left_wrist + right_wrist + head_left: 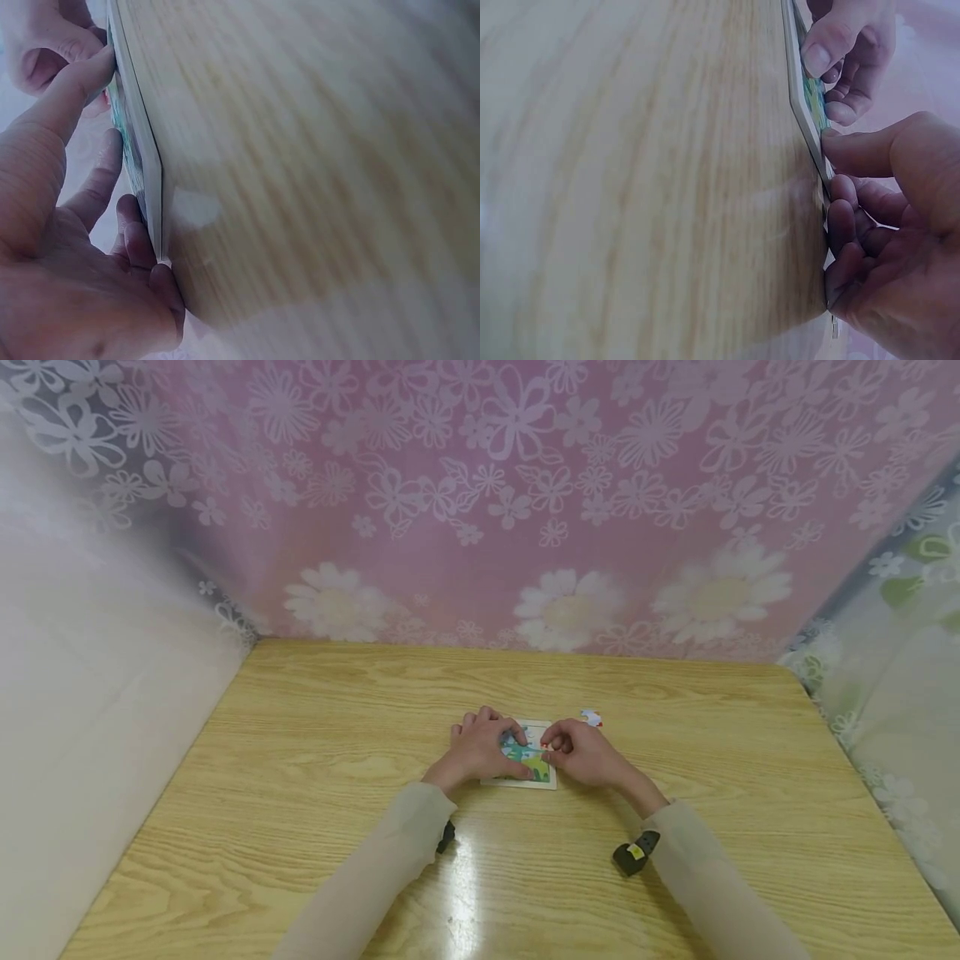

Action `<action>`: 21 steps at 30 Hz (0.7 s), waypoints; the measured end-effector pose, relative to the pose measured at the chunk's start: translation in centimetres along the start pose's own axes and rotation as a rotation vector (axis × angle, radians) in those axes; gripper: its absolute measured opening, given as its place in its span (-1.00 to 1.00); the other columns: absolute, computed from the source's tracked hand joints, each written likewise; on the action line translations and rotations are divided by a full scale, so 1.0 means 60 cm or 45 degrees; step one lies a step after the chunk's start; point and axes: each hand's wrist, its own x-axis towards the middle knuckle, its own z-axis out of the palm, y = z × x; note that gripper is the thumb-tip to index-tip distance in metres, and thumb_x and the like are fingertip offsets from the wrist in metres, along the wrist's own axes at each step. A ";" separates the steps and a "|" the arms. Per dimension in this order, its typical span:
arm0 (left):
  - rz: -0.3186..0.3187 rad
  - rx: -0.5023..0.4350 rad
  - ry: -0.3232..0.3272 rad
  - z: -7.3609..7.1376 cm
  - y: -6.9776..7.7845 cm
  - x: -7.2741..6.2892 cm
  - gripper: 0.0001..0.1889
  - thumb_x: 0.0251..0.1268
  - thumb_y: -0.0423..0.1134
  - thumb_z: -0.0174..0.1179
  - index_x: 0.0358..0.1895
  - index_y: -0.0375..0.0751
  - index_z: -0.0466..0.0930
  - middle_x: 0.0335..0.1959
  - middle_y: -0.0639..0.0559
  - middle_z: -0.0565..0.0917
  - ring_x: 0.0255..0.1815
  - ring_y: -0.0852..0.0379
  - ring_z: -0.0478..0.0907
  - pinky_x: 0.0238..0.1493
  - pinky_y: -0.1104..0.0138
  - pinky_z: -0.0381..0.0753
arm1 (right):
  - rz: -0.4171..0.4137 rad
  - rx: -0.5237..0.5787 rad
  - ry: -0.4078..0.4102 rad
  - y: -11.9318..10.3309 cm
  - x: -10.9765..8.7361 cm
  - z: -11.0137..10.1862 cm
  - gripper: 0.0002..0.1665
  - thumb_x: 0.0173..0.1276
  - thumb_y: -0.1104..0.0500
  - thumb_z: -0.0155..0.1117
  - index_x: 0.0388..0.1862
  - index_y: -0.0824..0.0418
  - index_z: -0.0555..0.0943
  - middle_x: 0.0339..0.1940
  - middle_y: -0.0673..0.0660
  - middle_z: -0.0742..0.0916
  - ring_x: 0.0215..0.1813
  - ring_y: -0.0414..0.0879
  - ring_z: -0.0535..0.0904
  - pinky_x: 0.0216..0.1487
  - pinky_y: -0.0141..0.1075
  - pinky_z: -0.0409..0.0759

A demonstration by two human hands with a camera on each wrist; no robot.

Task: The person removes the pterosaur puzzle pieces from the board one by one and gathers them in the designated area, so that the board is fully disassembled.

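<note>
A small jigsaw puzzle board with a green and blue picture and a pale border lies flat on the table. My left hand rests over its left side, thumb and index finger spread apart on the picture. The other fingers of that hand lie along the board's edge in the left wrist view. At the board's right edge my right hand pinches a small puzzle piece with a bit of red showing; its fingertips hide most of it. In the right wrist view, the right thumb is at the board's rim.
Another puzzle piece, white and blue with red, lies on the table just beyond my right hand. The wood-grain table meets a pink flowered curtain at the back. Pale sheets hang at both sides.
</note>
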 end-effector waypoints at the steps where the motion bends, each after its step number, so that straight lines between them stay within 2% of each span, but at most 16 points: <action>1: -0.002 0.000 -0.001 -0.001 0.001 0.000 -0.59 0.02 0.18 0.56 -0.10 0.23 0.64 0.16 0.04 0.40 0.02 -0.02 0.23 0.02 0.08 0.10 | 0.001 0.004 0.000 -0.001 0.000 0.000 -0.84 0.40 0.27 0.35 -0.10 0.30 0.64 -0.31 0.11 0.61 -0.33 -0.10 0.46 -0.21 -0.27 0.46; 13: -0.050 0.028 -0.004 0.001 0.009 0.001 -0.60 0.03 0.20 0.54 -0.12 0.24 0.62 0.16 0.05 0.39 0.04 -0.02 0.23 0.07 0.07 0.13 | 0.041 0.000 0.004 0.003 0.004 0.003 -0.85 0.42 0.24 0.34 -0.09 0.27 0.63 -0.28 0.12 0.64 -0.30 -0.11 0.47 -0.19 -0.26 0.47; 21: -0.065 0.032 0.005 0.003 0.011 0.000 -0.62 0.02 0.20 0.53 -0.16 0.25 0.60 0.16 0.04 0.39 0.05 -0.03 0.22 0.05 0.06 0.12 | 0.043 0.105 0.013 -0.007 0.002 0.000 -0.89 0.39 0.30 0.28 -0.15 0.31 0.62 -0.31 0.16 0.70 -0.30 -0.11 0.56 -0.20 -0.30 0.53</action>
